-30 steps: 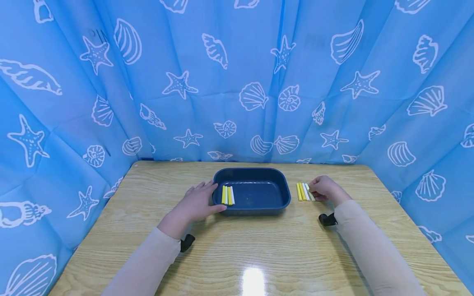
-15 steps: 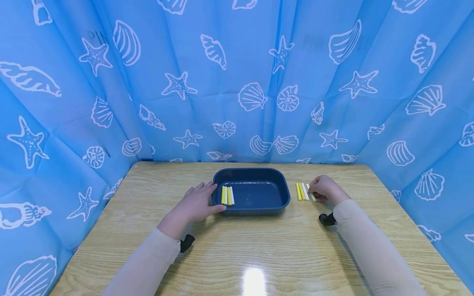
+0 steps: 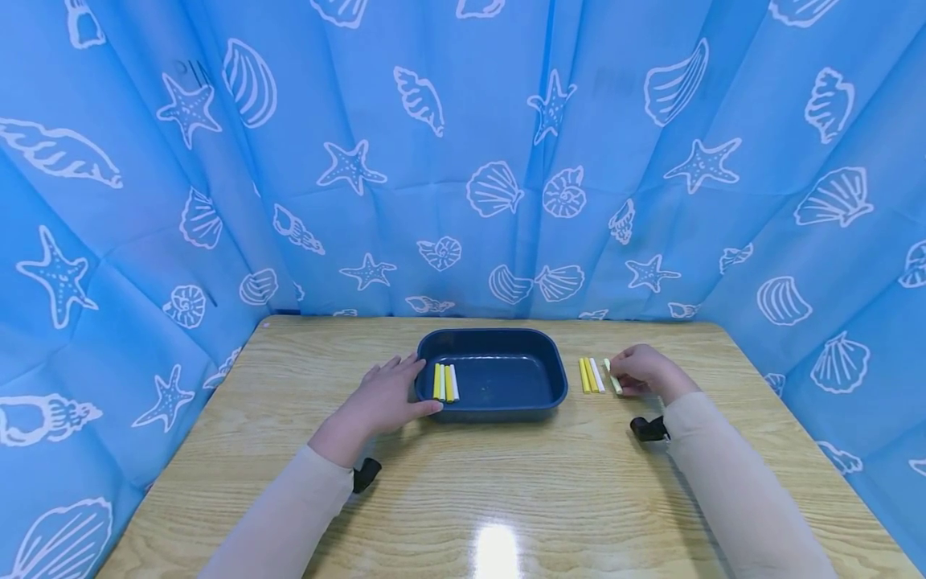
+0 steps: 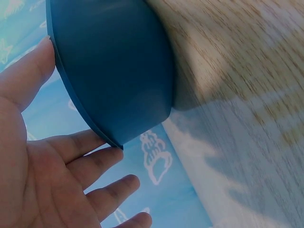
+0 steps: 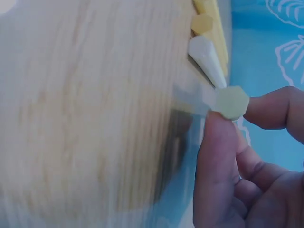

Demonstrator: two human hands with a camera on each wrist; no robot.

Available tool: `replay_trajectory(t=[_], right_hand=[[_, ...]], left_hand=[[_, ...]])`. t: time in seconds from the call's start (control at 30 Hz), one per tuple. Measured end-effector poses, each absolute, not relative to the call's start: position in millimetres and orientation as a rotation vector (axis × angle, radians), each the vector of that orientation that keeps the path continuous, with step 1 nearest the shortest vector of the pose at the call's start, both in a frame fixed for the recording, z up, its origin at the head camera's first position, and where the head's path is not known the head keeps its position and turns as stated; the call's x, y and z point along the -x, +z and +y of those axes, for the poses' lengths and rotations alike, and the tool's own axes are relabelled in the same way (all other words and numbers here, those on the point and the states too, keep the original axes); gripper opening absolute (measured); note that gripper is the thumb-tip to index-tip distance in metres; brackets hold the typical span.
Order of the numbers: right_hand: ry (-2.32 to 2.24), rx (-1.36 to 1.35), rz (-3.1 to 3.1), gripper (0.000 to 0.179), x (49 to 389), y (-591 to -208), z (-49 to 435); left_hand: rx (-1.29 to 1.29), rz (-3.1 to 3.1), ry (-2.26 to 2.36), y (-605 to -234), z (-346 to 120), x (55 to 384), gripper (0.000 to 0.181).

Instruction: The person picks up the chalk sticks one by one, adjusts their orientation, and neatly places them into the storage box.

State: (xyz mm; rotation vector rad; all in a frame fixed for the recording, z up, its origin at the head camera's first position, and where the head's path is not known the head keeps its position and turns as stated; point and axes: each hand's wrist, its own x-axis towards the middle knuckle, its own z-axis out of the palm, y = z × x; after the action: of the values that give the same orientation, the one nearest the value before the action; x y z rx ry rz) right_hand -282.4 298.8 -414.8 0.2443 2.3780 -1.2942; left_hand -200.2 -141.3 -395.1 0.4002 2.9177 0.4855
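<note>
Right hand (image 3: 644,371) pinches the pale stick (image 5: 231,102), just parted from the row of three sticks (image 3: 592,375) near counter's (image 3: 463,474) far edge: singled out. Left hand (image 3: 385,396), fingers spread, touches tray's (image 3: 499,415) left end.

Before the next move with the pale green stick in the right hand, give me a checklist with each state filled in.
1. Pinch: ok. The right hand holds the pale green stick between thumb and a finger.
2. Stick separated: ok. The head view shows a gap between it and the three sticks.
3. Stick off the table: cannot tell.
4. Low path to the tray: not ok. The three sticks lie between, so lifting over them seems safer.
5. Left hand at tray: ok. It touches the rim.
6. Room in tray: ok. Four sticks lie at its left end, with bare floor to their right.
</note>
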Motion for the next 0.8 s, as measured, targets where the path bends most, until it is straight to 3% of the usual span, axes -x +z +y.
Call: replay_trajectory(t=[0.27, 0.8], right_hand=[[-1.405, -0.208, 2.284, 0.043, 280.1, -406.2, 306.3], [-1.560, -0.129, 2.141, 0.045, 274.5, -380.9, 297.7]], left_hand=[[-0.406, 2.914, 0.490, -394.2, -140.8, 200.1, 0.088], [-0.404, 2.914, 0.501, -393.5, -141.0, 199.9, 0.087]])
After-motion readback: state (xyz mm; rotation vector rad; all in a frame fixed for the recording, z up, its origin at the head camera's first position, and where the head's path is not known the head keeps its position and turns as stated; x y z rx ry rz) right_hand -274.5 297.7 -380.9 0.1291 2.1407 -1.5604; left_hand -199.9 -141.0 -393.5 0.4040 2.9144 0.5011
